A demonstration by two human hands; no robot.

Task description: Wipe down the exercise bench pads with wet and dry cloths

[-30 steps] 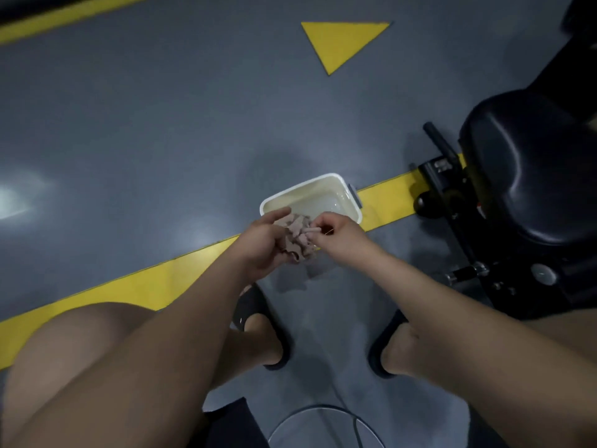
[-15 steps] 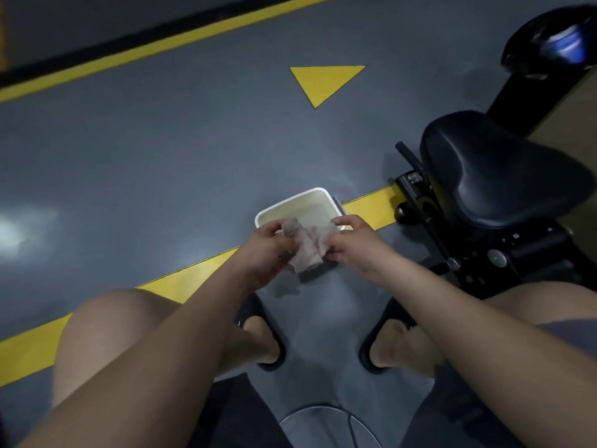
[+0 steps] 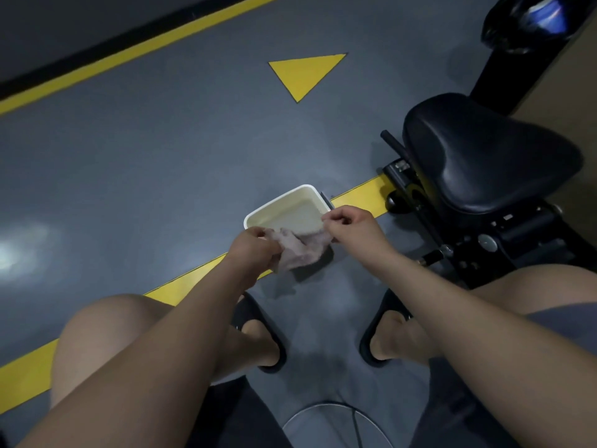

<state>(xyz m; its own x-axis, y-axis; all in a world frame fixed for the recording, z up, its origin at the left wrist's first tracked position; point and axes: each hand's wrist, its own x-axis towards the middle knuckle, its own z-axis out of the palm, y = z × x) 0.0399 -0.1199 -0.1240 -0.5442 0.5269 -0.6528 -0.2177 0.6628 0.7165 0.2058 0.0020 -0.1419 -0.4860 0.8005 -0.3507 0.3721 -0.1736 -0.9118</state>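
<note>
A pinkish-grey cloth (image 3: 302, 250) hangs stretched between my two hands, just above the near rim of a white basin (image 3: 277, 202) that stands on the floor. My left hand (image 3: 255, 247) grips the cloth's left end. My right hand (image 3: 350, 226) pinches its right corner with curled fingers. The black seat pad (image 3: 491, 163) of the exercise bench stands to the right, a short way from my right hand.
The bench's black frame and knobs (image 3: 452, 240) reach down toward my right knee. Yellow lines and a yellow triangle (image 3: 303, 72) mark the grey floor. My feet in black slippers (image 3: 265, 337) stand below the basin. A thin metal ring (image 3: 336, 421) lies at the bottom edge.
The cloth was bunched between both hands; my hands have moved apart and the cloth now hangs spread out. The view has tilted up, showing more of the bench.
</note>
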